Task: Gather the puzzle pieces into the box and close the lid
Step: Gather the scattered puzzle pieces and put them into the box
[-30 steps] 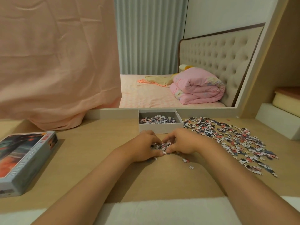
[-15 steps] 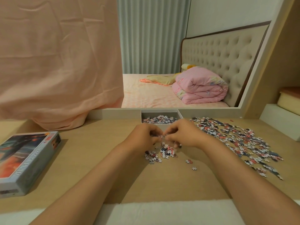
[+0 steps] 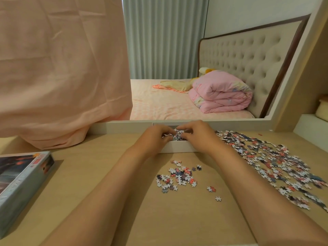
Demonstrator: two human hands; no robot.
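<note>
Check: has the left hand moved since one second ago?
Yes. The left hand went forward, off the tan wooden desk to above the open white cardboard box, holding puzzle pieces.

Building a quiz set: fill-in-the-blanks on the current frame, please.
The left hand and right hand hold a clump of ____ over the open white cardboard box.
The printed blue-grey lid lies on the tan wooden table at the person's ____.
The largest loose spread lies to the box's ____.
Missing: puzzle pieces; left; right.
</note>
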